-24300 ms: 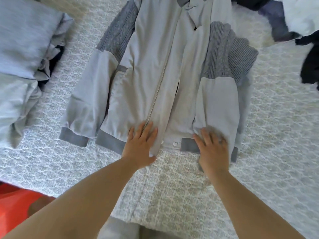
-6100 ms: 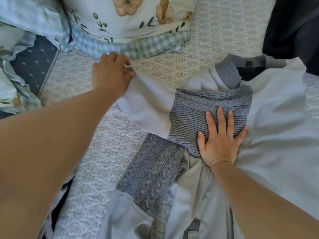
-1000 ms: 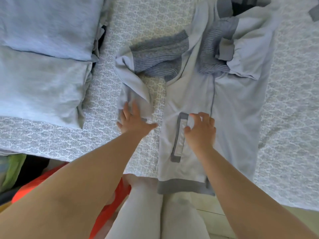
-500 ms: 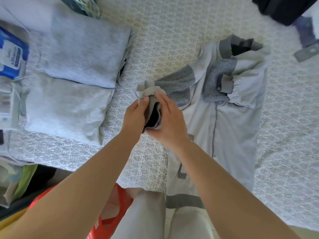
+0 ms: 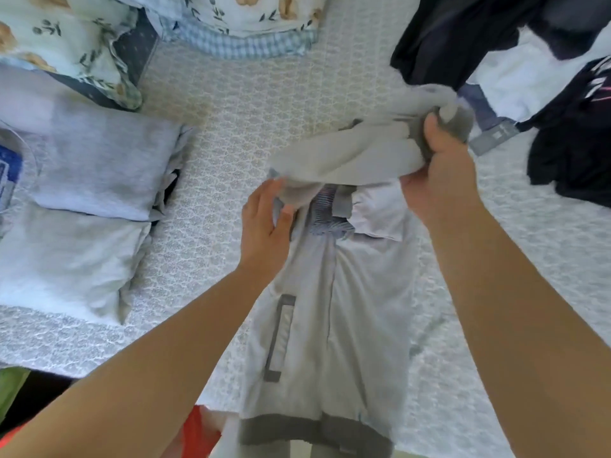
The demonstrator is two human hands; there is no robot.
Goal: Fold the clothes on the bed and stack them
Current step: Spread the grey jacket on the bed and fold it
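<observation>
— Item one, and its place?
— Grey jacket (image 5: 330,325), laid lengthwise on the bed (image 5: 251,104) under both hands; one sleeve (image 5: 350,157) is lifted across it.

— How is it held?
— The cuff end is gripped by the right hand (image 5: 439,173); the other end is pinched by the left hand (image 5: 264,223).

— Other items?
— Folded grey clothes (image 5: 82,206), left of the left hand. Dark clothes (image 5: 545,77), beyond the right hand.
</observation>
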